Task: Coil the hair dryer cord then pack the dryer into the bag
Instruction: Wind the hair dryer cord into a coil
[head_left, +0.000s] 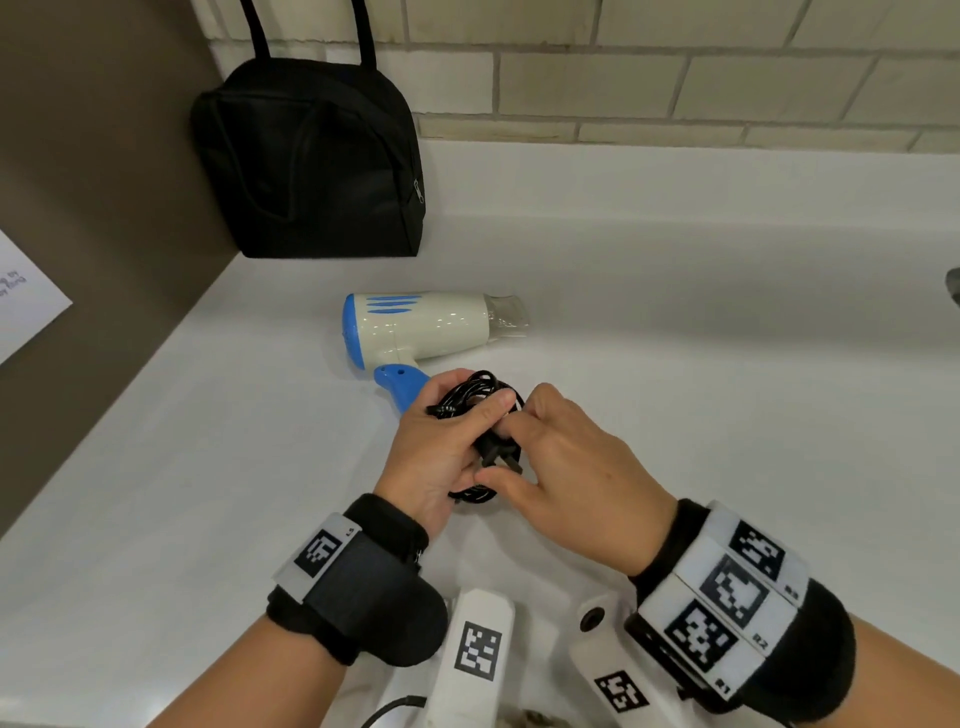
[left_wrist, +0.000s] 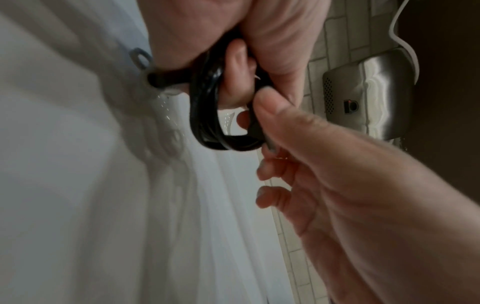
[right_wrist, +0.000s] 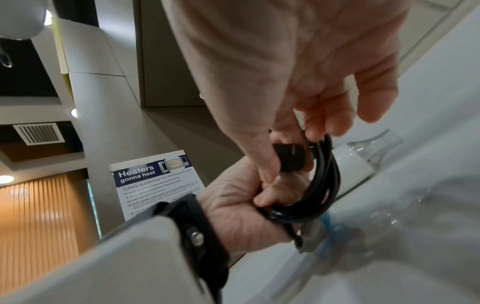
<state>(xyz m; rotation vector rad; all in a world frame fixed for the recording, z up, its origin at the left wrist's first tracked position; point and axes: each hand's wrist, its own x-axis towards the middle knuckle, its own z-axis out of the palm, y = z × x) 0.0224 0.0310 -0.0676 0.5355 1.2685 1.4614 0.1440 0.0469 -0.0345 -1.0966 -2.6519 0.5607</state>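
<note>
A white and blue hair dryer (head_left: 415, 327) lies on its side on the white counter (head_left: 675, 291), nozzle pointing right. Its black cord (head_left: 480, 389) is wound into a small coil just in front of the blue handle. My left hand (head_left: 470, 410) grips that coil, thumb over the loops. My right hand (head_left: 506, 457) pinches the black plug (head_left: 493, 447) against the coil. In the right wrist view the plug (right_wrist: 289, 158) sits between thumb and fingers beside the loops (right_wrist: 324, 185). A black zipped bag (head_left: 306, 161) with two handles stands upright in the back left corner.
A brown side wall with a printed notice (head_left: 26, 296) bounds the counter on the left. A pale tiled wall (head_left: 675, 78) runs along the back. A metal wall-mounted unit (left_wrist: 371, 96) shows in the left wrist view. Bare counter stretches to the right of the dryer.
</note>
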